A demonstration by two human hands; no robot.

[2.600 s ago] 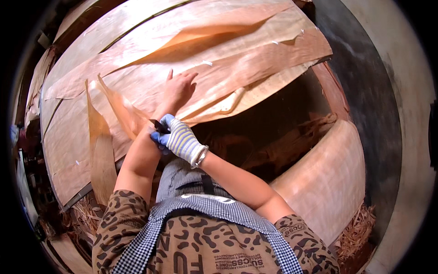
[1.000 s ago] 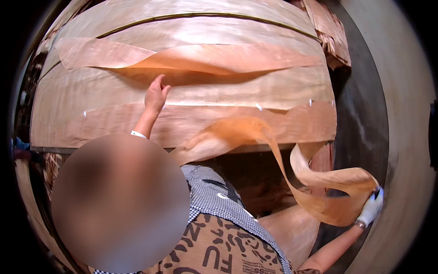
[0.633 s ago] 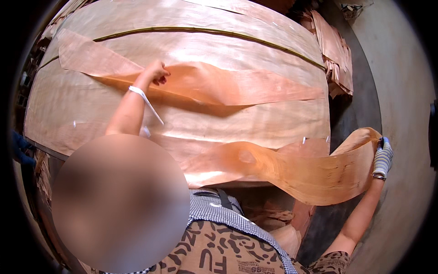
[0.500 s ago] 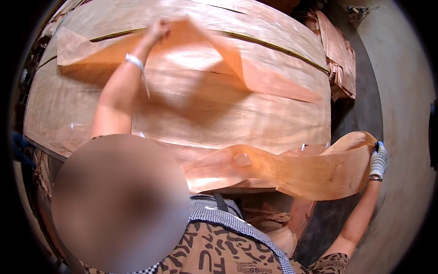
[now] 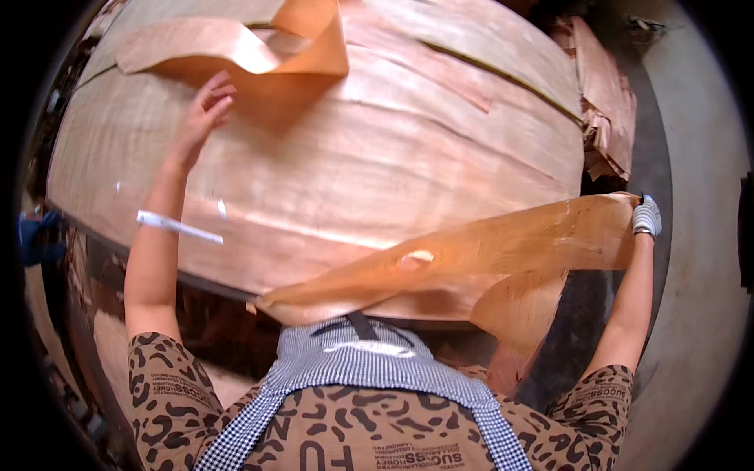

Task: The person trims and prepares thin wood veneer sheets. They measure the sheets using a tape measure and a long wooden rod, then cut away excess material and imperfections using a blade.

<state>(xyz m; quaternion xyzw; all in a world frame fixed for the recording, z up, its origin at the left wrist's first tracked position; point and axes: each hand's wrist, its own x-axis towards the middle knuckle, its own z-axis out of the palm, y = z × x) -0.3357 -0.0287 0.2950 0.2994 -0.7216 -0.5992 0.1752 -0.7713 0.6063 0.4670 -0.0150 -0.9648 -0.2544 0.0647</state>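
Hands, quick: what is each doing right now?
Left hand: open, fingers spread, beside the curled thin orange-brown veneer strip.
Right hand: gloved, closed on the long veneer sheet.

Warm, bright light falls from above onto the veneer stack (image 5: 377, 157), with pale glare streaks across its middle and a soft shadow under the curled strip (image 5: 259, 39) near my left hand (image 5: 200, 118). The torn sheet (image 5: 471, 251) glows orange where light passes through it up to my gloved right hand (image 5: 646, 217), and the gap under the stack is dark. Fisheye view: straight edges bow, the rim goes black, and the far corners are soft.
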